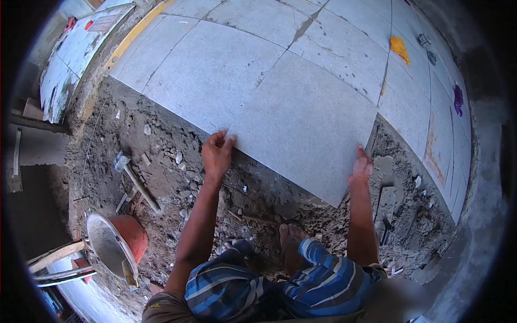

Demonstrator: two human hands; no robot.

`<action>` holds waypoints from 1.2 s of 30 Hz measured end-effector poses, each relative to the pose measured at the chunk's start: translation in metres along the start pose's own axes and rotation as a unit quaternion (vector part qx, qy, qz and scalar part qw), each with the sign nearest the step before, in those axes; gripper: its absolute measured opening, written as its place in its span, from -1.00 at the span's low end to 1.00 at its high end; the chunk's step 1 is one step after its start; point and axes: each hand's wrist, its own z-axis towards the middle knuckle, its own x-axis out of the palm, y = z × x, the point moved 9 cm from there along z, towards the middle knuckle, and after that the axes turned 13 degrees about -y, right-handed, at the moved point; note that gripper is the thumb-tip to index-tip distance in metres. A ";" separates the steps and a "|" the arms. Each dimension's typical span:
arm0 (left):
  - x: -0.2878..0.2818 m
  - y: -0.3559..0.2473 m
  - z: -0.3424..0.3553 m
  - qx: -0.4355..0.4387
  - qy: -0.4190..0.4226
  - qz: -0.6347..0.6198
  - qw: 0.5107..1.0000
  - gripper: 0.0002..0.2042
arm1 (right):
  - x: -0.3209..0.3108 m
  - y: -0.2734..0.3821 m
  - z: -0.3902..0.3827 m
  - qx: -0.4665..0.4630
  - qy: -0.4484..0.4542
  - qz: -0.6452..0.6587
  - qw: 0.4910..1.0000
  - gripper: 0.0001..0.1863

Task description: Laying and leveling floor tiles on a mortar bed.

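A large square grey floor tile [308, 121] lies at the near edge of the tiled floor, over loose grey mortar and soil. At its left corner my left hand [216, 157] has thumb and fingers closed on the edge. My right hand [361, 167] holds the right edge, fingers along the side and partly hidden. The neighbouring laid tile [212, 64] meets it at the far left. A hammer [137, 183] with a grey head and wooden handle lies on the dirt left of my left hand. Right of my right arm, a flat trowel [386, 204] rests on the mortar.
An orange-red bucket [132, 237] smeared with cement stands at the lower left. A long yellow straightedge [134, 39] lies at the upper left. Crumpled yellow plastic [399, 50] and a purple scrap [458, 100] sit on the tiles at right. Stones litter the soil [167, 156].
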 end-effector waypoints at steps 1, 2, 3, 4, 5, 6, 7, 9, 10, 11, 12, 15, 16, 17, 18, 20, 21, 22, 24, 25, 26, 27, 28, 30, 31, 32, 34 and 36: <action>-0.001 -0.008 -0.001 0.037 0.001 0.035 0.999 -0.66 | -0.001 -0.001 -0.001 0.007 -0.001 -0.014 1.000 -0.70; -0.003 -0.016 -0.003 0.075 -0.006 0.065 0.995 -0.64 | -0.001 0.000 -0.002 0.014 0.010 0.019 1.000 -0.68; -0.003 -0.017 -0.004 0.069 0.000 0.071 0.995 -0.64 | -0.002 0.000 -0.003 0.025 0.007 0.061 0.998 -0.65; -0.006 -0.025 -0.006 0.106 -0.019 0.107 0.988 -0.62 | 0.000 0.001 -0.004 0.021 0.024 0.050 0.998 -0.65; -0.009 -0.033 -0.008 0.143 -0.034 0.145 0.978 -0.61 | -0.004 0.007 -0.004 -0.005 0.011 0.069 0.998 -0.63; -0.011 -0.034 -0.009 0.136 -0.044 0.146 0.979 -0.61 | -0.003 0.008 -0.005 -0.008 0.021 0.082 0.996 -0.60; -0.008 -0.042 -0.012 0.175 -0.026 0.165 0.970 -0.60 | -0.006 0.013 -0.006 -0.027 0.013 0.077 0.997 -0.60; -0.005 -0.050 -0.020 0.227 -0.008 0.237 0.945 -0.62 | 0.004 0.013 -0.011 0.037 0.080 0.193 0.977 -0.59; -0.007 -0.051 -0.022 0.223 -0.011 0.237 0.946 -0.62 | 0.011 0.022 -0.016 0.018 0.133 0.203 0.970 -0.58; -0.010 -0.051 -0.024 0.213 -0.018 0.247 0.945 -0.62 | 0.008 0.020 -0.015 0.027 0.109 0.152 0.982 -0.55; -0.012 -0.052 -0.026 0.219 -0.024 0.249 0.943 -0.62 | 0.006 0.021 -0.015 0.028 0.097 0.125 0.987 -0.52; -0.022 -0.052 -0.027 0.215 -0.041 0.244 0.945 -0.56 | 0.007 0.024 -0.014 0.060 0.098 0.117 0.987 -0.51; -0.024 -0.052 -0.027 0.225 -0.042 0.241 0.943 -0.53 | 0.005 0.029 -0.013 0.039 0.094 0.114 0.988 -0.51; -0.028 -0.049 -0.025 0.224 -0.048 0.243 0.943 -0.53 | 0.010 0.026 -0.013 0.080 0.121 0.141 0.979 -0.49; -0.036 -0.049 -0.022 0.238 -0.071 0.227 0.942 -0.53 | 0.013 0.023 -0.014 0.109 0.144 0.154 0.971 -0.47; -0.053 -0.043 -0.014 0.253 -0.094 0.214 0.939 -0.53 | 0.011 0.024 -0.013 0.125 0.158 0.120 0.972 -0.43; -0.069 -0.030 -0.005 0.204 -0.115 0.178 0.956 -0.54 | 0.009 0.026 -0.013 0.133 0.160 0.091 0.974 -0.40; -0.085 -0.019 0.002 0.170 -0.136 0.132 0.967 -0.55 | 0.005 0.035 -0.012 0.126 0.166 0.074 0.975 -0.40; -0.127 -0.005 0.012 0.185 -0.200 0.130 0.953 -0.53 | -0.022 0.108 -0.011 -0.211 0.057 -0.023 0.976 -0.37; -0.155 0.004 0.018 0.184 -0.250 0.200 0.929 -0.50 | -0.028 0.138 -0.023 -0.303 0.049 0.013 0.952 -0.39; -0.181 0.006 0.022 0.227 -0.297 0.254 0.892 -0.47 | -0.037 0.159 -0.021 -0.274 0.065 0.090 0.955 -0.44; -0.208 0.010 0.025 0.259 -0.337 0.361 0.830 -0.43 | -0.040 0.179 -0.027 -0.296 0.067 0.073 0.950 -0.44; -0.230 0.018 0.028 0.273 -0.369 0.471 0.753 -0.38 | -0.045 0.194 -0.028 -0.282 0.059 0.084 0.954 -0.43; -0.281 0.061 0.031 0.153 -0.439 0.536 0.705 -0.36 | -0.047 0.214 -0.032 -0.270 0.045 0.096 0.957 -0.42; -0.293 0.077 0.032 0.156 -0.437 0.535 0.706 -0.36 | -0.040 0.217 -0.036 -0.259 0.068 0.101 0.958 -0.44; -0.304 0.094 0.036 0.136 -0.426 0.556 0.700 -0.36 | -0.028 0.220 -0.045 -0.271 0.117 0.121 0.948 -0.46; -0.324 0.110 0.043 0.125 -0.411 0.576 0.695 -0.36 | -0.004 0.204 -0.064 -0.249 0.180 0.169 0.937 -0.55; -0.337 0.128 0.057 0.054 -0.339 0.563 0.752 -0.44 | 0.017 0.175 -0.091 -0.227 0.218 0.185 0.931 -0.59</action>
